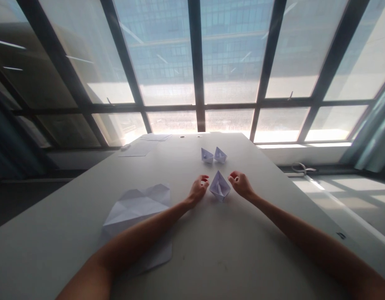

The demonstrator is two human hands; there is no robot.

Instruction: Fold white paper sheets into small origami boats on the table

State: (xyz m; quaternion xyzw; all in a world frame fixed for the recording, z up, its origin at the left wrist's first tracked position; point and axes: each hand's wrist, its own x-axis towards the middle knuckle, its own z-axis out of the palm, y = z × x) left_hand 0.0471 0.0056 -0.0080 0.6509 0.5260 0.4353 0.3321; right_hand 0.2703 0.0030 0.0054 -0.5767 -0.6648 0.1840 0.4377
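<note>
Paper boat [220, 189] sits upright on the table, between the two hands. Biggest first: dark-framed windows [167, 50] fill the whole far side, a building visible through the glass. White table [236, 250] runs from the near edge up toward them. Floor [361, 200] at right has sunlight patches. Blue-grey curtains [372, 129] hang at both far sides. Creased paper [136, 204] lies on the table at left, folds raised, left forearm [148, 227] crossing over it. Flat papers [139, 148] lie at the table's far left. Left hand [198, 188] is just left of the boat, fingers bent, small gap to the thumb, nothing in the grip. Right hand [241, 184] is just right of the boat, fingers curled in, nothing seen held; can't tell if thumb and fingertips meet. Can't tell if either hand touches the boat. Two other boats [220, 155] stand side by side farther back on the table, beyond the hands; they look smaller from here. Loose cable [303, 168] lies coiled off the table's right side. Dark mark [340, 236] near the table's right edge, too small to tell. Round hole [182, 136] at the table's far end.
</note>
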